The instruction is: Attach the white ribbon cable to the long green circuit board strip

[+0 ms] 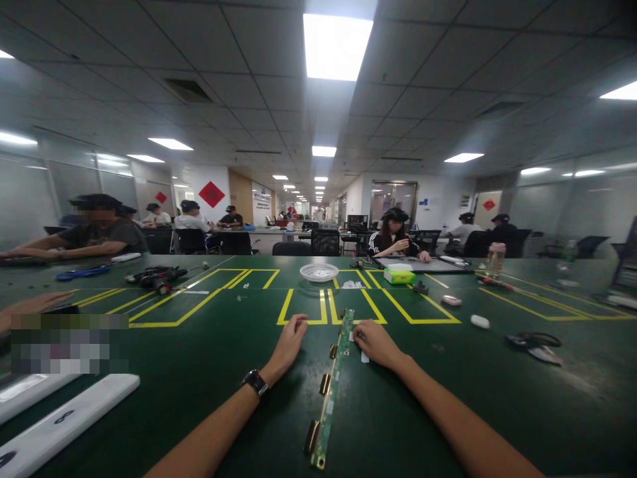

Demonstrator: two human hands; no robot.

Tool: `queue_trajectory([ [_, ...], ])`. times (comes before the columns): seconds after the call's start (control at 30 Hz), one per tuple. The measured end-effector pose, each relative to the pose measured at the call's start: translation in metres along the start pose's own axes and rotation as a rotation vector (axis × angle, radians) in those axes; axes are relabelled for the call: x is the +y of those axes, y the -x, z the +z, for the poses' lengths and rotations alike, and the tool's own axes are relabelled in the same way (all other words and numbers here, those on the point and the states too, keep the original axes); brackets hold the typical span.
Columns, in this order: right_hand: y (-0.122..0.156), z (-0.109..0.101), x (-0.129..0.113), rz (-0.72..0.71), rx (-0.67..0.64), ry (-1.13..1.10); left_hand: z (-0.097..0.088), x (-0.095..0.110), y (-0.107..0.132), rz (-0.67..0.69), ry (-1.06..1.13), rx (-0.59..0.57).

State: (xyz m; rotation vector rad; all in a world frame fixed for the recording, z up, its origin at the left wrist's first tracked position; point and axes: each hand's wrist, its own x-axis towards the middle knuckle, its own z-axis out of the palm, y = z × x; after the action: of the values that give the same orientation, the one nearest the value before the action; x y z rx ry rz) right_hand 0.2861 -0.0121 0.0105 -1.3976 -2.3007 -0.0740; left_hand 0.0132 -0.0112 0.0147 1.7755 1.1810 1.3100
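A long, narrow green circuit board [340, 372] lies on the dark green table, running away from me between my hands. Several brown-gold flex tabs stick out along its left edge. My left hand [288, 342] rests on the table left of the board's far part, apart from it, fingers loosely bent with nothing visible in them. My right hand [375, 340] is at the board's right edge near the far end, fingertips drawn together beside a small white piece. What those fingers hold, if anything, is too small to make out. A white slip [365, 357] lies under that hand.
Ahead stands a white round basket [319, 272] beside a green-and-yellow pack [399, 275]. A white numbered bar [70, 418] lies at left, below a co-worker's hand [37, 305]. Black tools [156, 277], a white case [480, 322] and a dark cable [535, 344] lie farther out.
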Motion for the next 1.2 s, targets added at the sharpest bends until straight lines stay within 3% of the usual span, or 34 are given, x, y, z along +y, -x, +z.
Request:
queue_trajectory([
  [0.17, 0.001, -0.003, 0.014, 0.129, 0.042, 0.047, 0.002, -0.004, -0.001, 0.011, -0.015, -0.013],
  [0.37, 0.004, 0.004, -0.021, -0.099, 0.020, -0.079, 0.003, -0.006, 0.000, 0.026, -0.029, -0.035],
  [0.47, 0.002, 0.005, -0.028, -0.132, 0.013, -0.083, 0.002, -0.005, 0.001, 0.020, -0.041, -0.050],
  [0.77, 0.004, -0.004, 0.011, 0.186, 0.052, -0.003, 0.005, -0.005, 0.003, 0.032, -0.076, -0.086],
  [1.03, 0.006, 0.013, -0.053, -0.102, -0.036, -0.149, 0.008, -0.005, 0.005, 0.016, -0.028, -0.109],
  [1.1, 0.005, 0.013, -0.058, -0.111, -0.050, -0.143, 0.008, -0.008, 0.004, 0.020, -0.022, -0.112],
  [1.2, 0.002, 0.010, -0.045, -0.040, -0.033, -0.101, 0.009, -0.011, 0.003, 0.033, -0.019, -0.115],
])
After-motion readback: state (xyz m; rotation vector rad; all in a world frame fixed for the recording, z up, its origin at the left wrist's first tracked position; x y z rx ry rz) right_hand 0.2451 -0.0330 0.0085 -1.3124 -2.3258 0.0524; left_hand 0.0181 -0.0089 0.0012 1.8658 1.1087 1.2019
